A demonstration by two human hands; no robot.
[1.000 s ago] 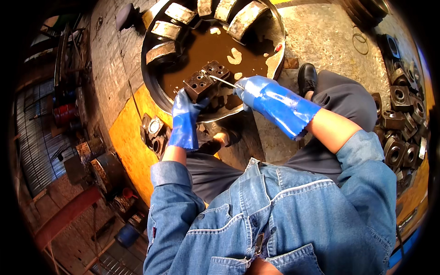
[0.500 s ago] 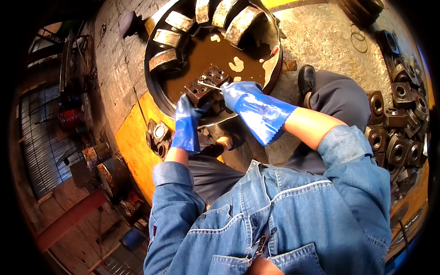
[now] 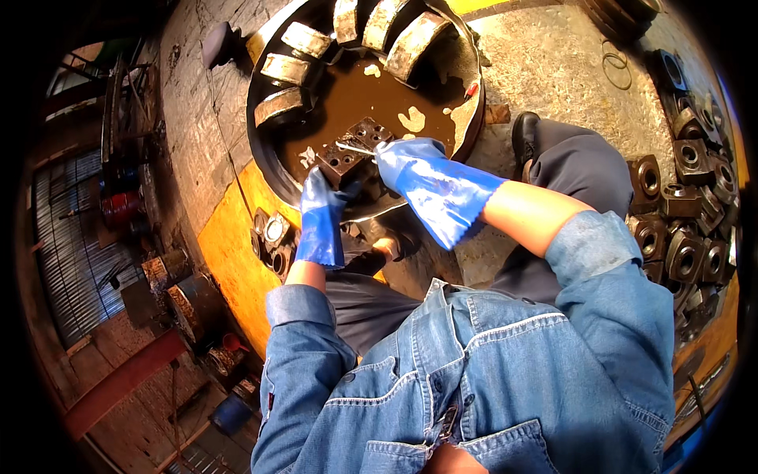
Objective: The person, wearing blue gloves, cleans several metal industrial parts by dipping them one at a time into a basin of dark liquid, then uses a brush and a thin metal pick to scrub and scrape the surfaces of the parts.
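Observation:
Both my hands wear long blue rubber gloves. My left hand [image 3: 320, 201] is closed on the near left end of a dark metal block with holes [image 3: 341, 160], steadying it inside a wide round basin [image 3: 474, 130] of brown liquid. Closed around a thin pale rod-like tool [image 3: 354, 148], my right hand [image 3: 407, 162] is at the block's right side. The tool lies across the top of the block, pointing left; its exact kind I cannot make out. My left fingertips are partly hidden in shadow.
Several curved metal pieces [image 3: 306, 39] line the basin's far and left inner wall. Dark metal blocks with round holes [image 3: 683, 257] are heaped on the right. More small metal parts [image 3: 276, 229] lie left of my left glove. Two thin rings [image 3: 616, 71] rest on the floor.
My right hand and the tool have shifted slightly left across the block. Pale foam or splash now shows on the liquid left of the block. My left hand stays nearly in place.

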